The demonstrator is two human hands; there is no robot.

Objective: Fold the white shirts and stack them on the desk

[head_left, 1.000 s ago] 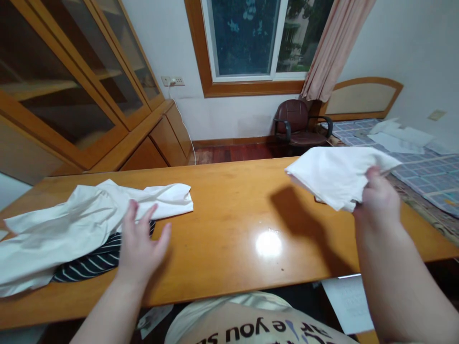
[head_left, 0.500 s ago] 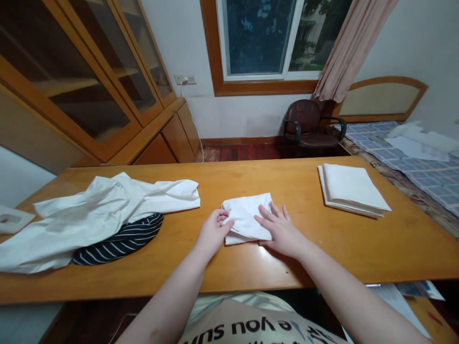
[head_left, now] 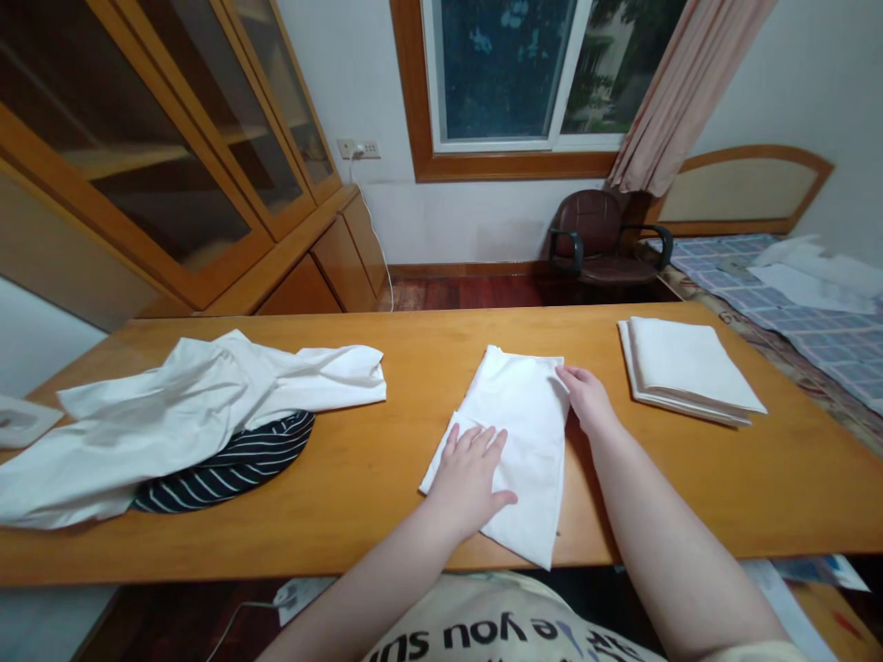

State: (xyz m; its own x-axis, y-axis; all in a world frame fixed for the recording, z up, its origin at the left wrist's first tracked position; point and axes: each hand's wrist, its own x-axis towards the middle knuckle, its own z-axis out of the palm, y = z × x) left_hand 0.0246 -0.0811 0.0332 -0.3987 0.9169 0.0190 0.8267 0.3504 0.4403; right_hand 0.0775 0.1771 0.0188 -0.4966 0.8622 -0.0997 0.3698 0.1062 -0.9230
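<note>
A white cloth, partly folded, lies in front of me with its near corner at the table's front edge. My left hand rests flat on its lower left part, fingers spread. At the cloth's upper right edge, my right hand pinches the fabric between thumb and fingers. A stack of folded white cloth sits to the right of my right hand. Off to the left lies a crumpled white garment, partly over a black item with white stripes.
The wooden table spans the view, its front edge close to my body. A white object sits at its left end. Beyond are a glass-door cabinet, a brown armchair and a bed.
The small folded cloth has been opened out into a longer piece, reaching farther back and nearer to me. My left hand moved right and flattened; my right hand moved to the upper right edge.
</note>
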